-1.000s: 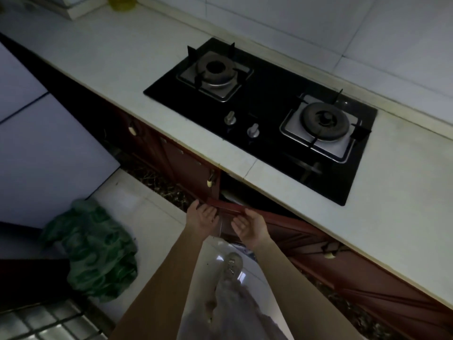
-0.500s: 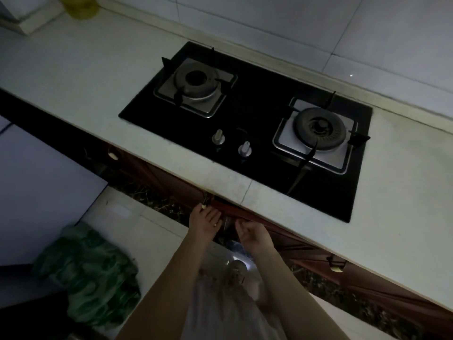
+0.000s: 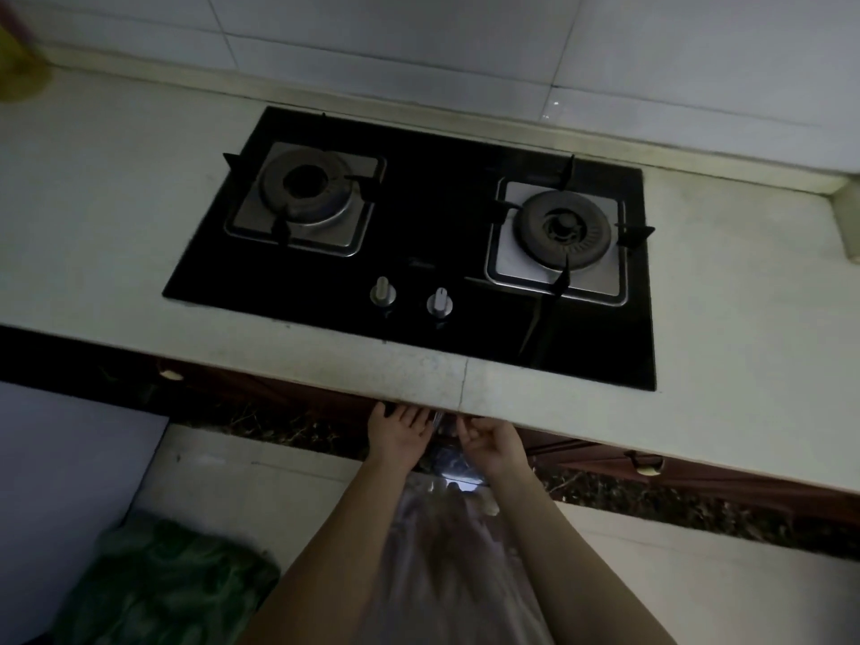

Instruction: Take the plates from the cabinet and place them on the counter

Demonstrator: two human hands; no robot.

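Observation:
Both my hands reach under the front edge of the pale counter (image 3: 116,235). My left hand (image 3: 398,435) has its fingers spread, the tips hidden beneath the edge. My right hand (image 3: 491,446) is close beside it with curled fingers. A faint glassy sliver (image 3: 440,423) shows between the two hands; what it is cannot be made out. The dark red-brown cabinet (image 3: 605,460) runs below the counter, and its inside is hidden. No plate is plainly visible.
A black two-burner gas hob (image 3: 428,225) with two knobs is set into the counter straight ahead. A green bag (image 3: 163,584) lies on the floor at lower left, beside a white surface (image 3: 70,481). A yellow object (image 3: 18,62) stands at the far left.
The view has swung over the counter, hiding the open cabinet gap. Both hands have moved up and in, tight under the counter edge.

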